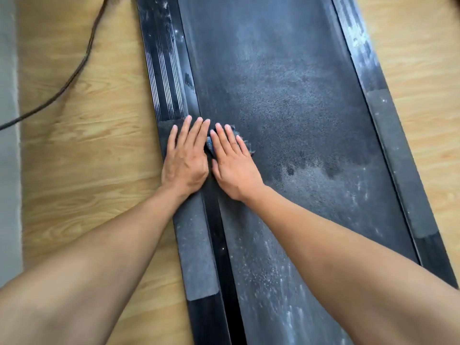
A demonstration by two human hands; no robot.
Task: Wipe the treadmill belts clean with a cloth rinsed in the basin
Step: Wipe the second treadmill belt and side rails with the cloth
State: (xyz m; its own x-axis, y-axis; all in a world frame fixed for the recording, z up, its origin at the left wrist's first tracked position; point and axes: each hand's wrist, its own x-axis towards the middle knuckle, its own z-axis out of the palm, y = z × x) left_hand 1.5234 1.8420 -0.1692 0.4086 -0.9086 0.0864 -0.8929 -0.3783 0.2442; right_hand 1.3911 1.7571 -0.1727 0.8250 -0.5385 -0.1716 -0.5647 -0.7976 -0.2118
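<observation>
A dark treadmill belt [293,100] runs up the middle of the view, dusty grey with darker damp patches. My left hand [185,156] lies flat with straight fingers across the left side rail [196,245] and the belt's edge. My right hand [232,161] presses flat on a dark blue-grey cloth [245,143], which peeks out between and beyond the fingers on the belt's left side. Most of the cloth is hidden under the two hands. The basin is out of view.
The ribbed left rail [164,63] and the right side rail [388,125] frame the belt, both dusty. Light wood floor [87,158] lies on either side. A black cable [82,61] curves across the floor at upper left.
</observation>
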